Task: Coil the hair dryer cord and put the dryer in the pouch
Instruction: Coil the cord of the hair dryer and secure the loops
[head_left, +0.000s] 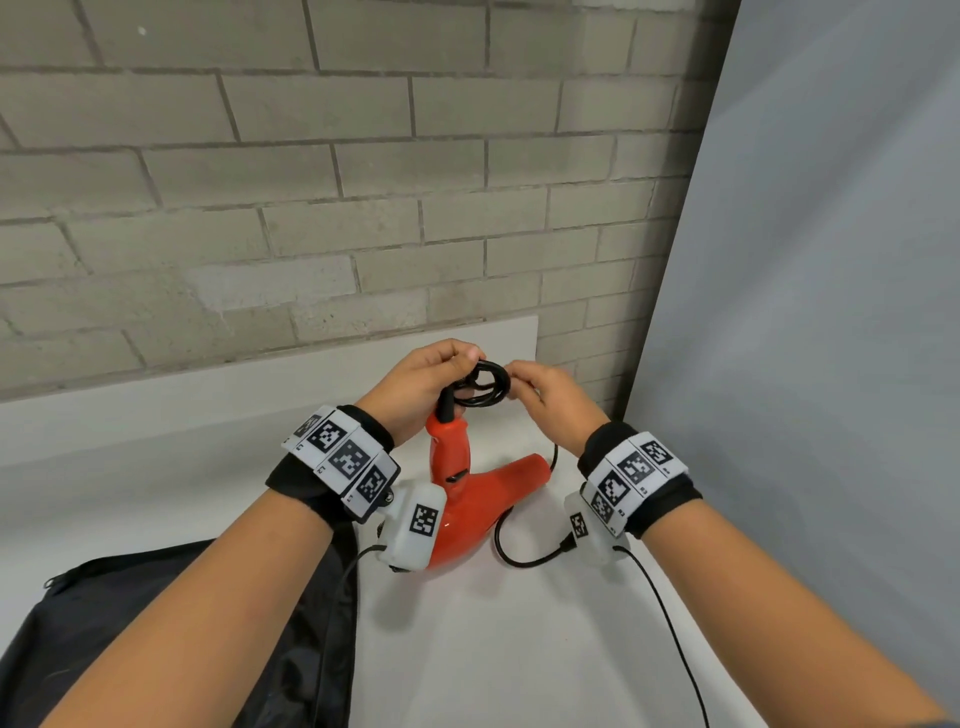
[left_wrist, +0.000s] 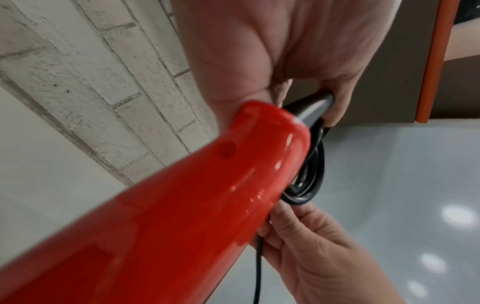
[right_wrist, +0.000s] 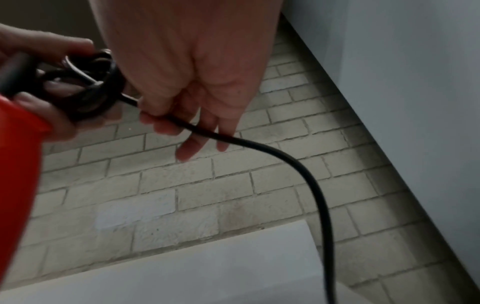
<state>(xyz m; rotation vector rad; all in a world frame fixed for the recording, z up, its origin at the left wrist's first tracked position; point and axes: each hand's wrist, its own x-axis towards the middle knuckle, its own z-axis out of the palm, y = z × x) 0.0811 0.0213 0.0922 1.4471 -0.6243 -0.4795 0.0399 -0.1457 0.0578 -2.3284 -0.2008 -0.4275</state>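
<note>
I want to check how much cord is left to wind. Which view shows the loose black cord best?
Head view: the loose black cord trails from the right hand across the white table to its plug. The right wrist view shows only a stretch below the fingers; the left wrist view shows mostly the coil.

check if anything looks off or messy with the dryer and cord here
Nothing looks damaged or spilled. The red hair dryer stands handle-up on the white table. Both hands, left and right, hold small cord loops at the handle's end. The plug end trails loose on the table, and the black pouch lies beside.
</note>
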